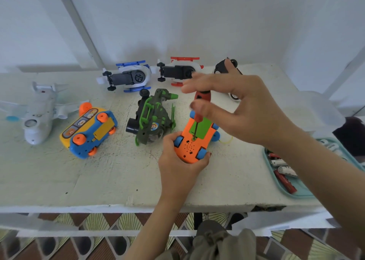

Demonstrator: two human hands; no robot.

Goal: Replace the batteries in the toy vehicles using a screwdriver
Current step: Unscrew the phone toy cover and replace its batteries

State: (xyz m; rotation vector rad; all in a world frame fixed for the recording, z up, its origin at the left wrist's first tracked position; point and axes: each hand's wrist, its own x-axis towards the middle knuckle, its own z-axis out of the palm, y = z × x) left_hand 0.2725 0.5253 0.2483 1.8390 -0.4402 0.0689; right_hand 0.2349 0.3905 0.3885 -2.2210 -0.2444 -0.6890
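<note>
An orange toy car point(192, 141) with blue wheels lies upside down on the white table point(79, 171), its green battery cover facing up. My left hand point(177, 161) grips the car's near end. A red-handled screwdriver point(198, 109) stands upright with its tip in a screw hole beside the cover. My right hand point(241, 103) is above it; thumb and fingers are spread around the handle, and the thumb looks blurred. Whether they pinch the handle is unclear.
Other upturned toys lie around: a white plane point(39, 113), a yellow-blue bus point(88, 131), a green-grey vehicle point(153, 117), a blue-white toy point(128, 76), a red-white toy point(181, 70), a black car point(225, 66). A teal tray point(296, 194) of batteries point(284, 178) sits at right.
</note>
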